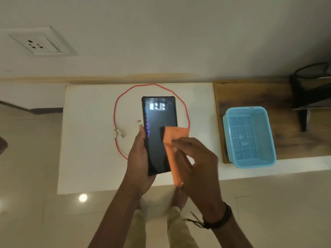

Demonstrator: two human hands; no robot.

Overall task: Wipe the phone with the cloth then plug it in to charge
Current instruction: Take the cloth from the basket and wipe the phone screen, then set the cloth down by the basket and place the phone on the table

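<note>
Orange cloth [174, 153] in right hand [197, 167] presses phone [160, 133], left hand [138, 163] gripping.

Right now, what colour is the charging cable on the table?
Red, with white connector ends; the cable loops around the phone in the head view.

**Background items, non-task**

Light blue perforated plastic basket [249, 136] sits on a wooden board [254, 93] at right, its near end hanging past the board edge. Black metal-frame stand [311, 90] at far right, partly cut off by the frame edge. White tabletop [89, 140] sits against a pale wall [179, 33]. Glossy beige tiled floor [26, 176] below, with a round light reflection [83, 197] just under the table's near edge.
</note>
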